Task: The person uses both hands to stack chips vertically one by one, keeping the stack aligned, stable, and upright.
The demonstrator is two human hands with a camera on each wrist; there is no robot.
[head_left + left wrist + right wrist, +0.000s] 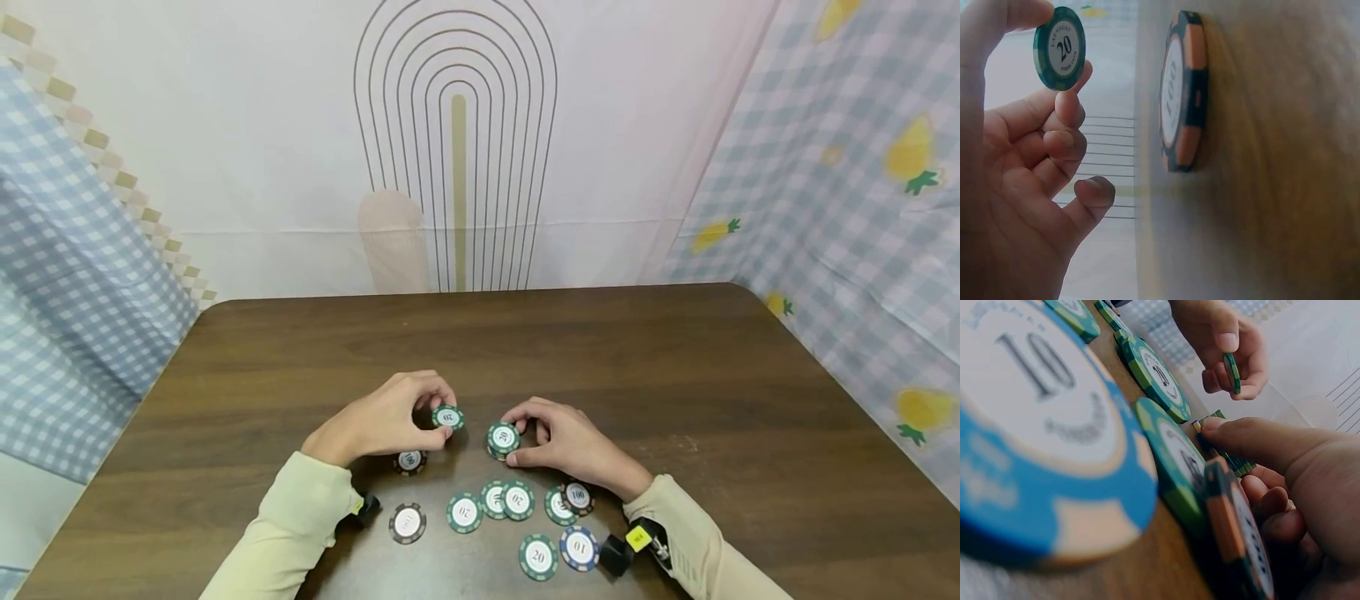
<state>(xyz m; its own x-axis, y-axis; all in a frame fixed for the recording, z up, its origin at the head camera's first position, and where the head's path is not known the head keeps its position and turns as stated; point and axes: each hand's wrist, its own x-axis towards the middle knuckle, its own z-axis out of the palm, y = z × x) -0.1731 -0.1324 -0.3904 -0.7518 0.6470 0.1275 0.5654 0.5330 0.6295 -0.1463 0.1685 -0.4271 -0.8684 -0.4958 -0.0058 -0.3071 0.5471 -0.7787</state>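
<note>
My left hand (pixel 390 417) pinches a green poker chip (pixel 447 417) marked 20 between thumb and fingers; the left wrist view shows this chip (pixel 1060 49) raised off the table. To its right, my right hand (pixel 566 437) grips a small stack of green chips (pixel 503 437) with thumb and fingers at its sides. The right wrist view shows the thumb (pixel 1229 430) on that stack, its lower part partly hidden. Below my left hand lies a black-and-orange 100 chip (pixel 1180 94). Near my right wrist, another 100 chip (pixel 577 498) overlaps a green chip (pixel 557 507).
Loose chips lie nearer the table's front: a 100 chip (pixel 407 523), a green chip (pixel 464 512), two overlapping green ones (pixel 518 501), a green 20 chip (pixel 538 557) and a blue 10 chip (pixel 580 548). The brown table (pixel 300 342) reaches back to a hanging white cloth (pixel 262 167).
</note>
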